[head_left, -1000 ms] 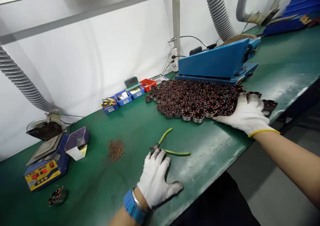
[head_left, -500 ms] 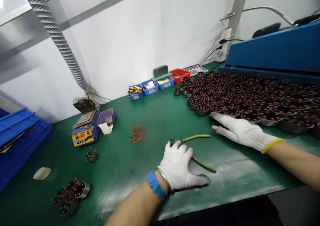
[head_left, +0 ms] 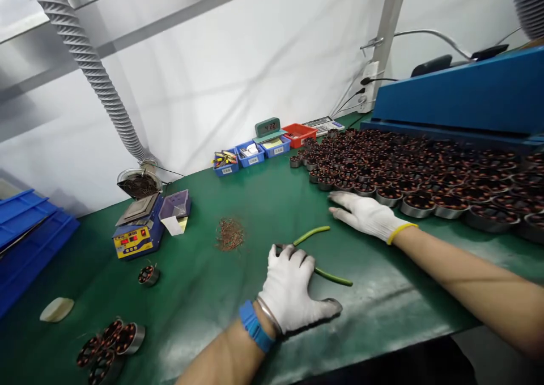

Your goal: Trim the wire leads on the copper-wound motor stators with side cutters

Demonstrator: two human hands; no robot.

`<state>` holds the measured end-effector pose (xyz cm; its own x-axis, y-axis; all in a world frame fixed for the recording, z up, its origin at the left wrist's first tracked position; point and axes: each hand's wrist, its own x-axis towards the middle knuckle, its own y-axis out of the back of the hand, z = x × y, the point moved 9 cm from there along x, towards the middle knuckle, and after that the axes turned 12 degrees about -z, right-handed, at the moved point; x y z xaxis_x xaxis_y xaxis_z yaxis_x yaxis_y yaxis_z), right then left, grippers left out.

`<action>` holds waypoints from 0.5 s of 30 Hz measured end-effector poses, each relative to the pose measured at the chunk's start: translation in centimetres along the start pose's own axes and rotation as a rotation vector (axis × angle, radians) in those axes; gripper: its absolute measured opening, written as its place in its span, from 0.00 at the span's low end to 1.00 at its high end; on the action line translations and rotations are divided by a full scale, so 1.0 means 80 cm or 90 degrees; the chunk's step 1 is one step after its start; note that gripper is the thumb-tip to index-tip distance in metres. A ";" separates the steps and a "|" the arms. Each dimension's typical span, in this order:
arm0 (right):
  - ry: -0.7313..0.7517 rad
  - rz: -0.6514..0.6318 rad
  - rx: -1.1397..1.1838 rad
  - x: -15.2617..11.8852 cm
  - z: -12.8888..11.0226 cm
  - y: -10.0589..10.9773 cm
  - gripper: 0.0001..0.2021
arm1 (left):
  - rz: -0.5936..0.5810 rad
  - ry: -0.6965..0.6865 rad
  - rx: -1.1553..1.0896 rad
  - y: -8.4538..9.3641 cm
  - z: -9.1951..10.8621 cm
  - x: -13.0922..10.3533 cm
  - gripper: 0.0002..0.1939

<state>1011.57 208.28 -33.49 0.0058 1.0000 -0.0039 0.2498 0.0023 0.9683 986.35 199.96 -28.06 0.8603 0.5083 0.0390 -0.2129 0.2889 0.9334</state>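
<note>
My left hand (head_left: 291,288), in a white glove with greyed fingertips, rests over a pair of green-handled pliers (head_left: 312,235) on the green bench. Its fingers are spread and the thumb points away to the right. The hand covers most of the pliers' head and pivot; both handles stick out to the right, wide apart. My right hand (head_left: 365,214), in a white glove with a yellow cuff, lies flat with fingers stretched out and nothing in it. It is beside the front row of wound motor stators (head_left: 417,204), close to their left end.
Copper wire clippings (head_left: 229,235) lie in a heap mid-bench. At left are a blue and yellow heated unit (head_left: 138,240), a purple tray (head_left: 175,206), a lone stator (head_left: 148,275) and a small stator cluster (head_left: 102,358). Blue bins (head_left: 250,155) and a red bin (head_left: 300,135) line the wall.
My right hand has slid a little left along the stators. The upper handle of the pliers has shifted slightly left, and my left hand stays over them. The camera view has shifted slightly.
</note>
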 end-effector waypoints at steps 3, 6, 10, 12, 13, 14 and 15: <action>-0.073 0.021 0.008 0.000 0.028 0.005 0.40 | -0.014 -0.003 0.014 -0.004 -0.002 0.000 0.37; -0.064 0.023 0.020 0.005 0.010 -0.002 0.39 | -0.014 -0.015 0.023 -0.008 -0.002 0.002 0.37; 0.062 -0.047 0.051 0.041 -0.047 -0.025 0.28 | -0.018 -0.016 0.030 -0.011 -0.003 0.004 0.37; 0.053 -0.053 0.066 0.065 -0.049 -0.024 0.28 | -0.022 -0.018 0.034 -0.012 -0.003 0.002 0.38; 0.021 -0.042 0.075 0.077 -0.039 -0.019 0.28 | -0.025 -0.022 0.036 -0.012 -0.003 0.001 0.39; -0.020 -0.027 0.083 0.086 -0.024 -0.011 0.28 | -0.027 -0.026 0.036 -0.013 -0.004 0.000 0.39; -0.064 -0.010 0.091 0.091 -0.007 -0.002 0.27 | -0.029 -0.031 0.036 -0.013 -0.006 -0.001 0.39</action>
<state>1011.02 215.59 -33.52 0.0952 0.9942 -0.0509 0.3862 0.0102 0.9224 986.31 199.99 -29.23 0.8905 0.4548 0.0125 -0.1484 0.2643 0.9530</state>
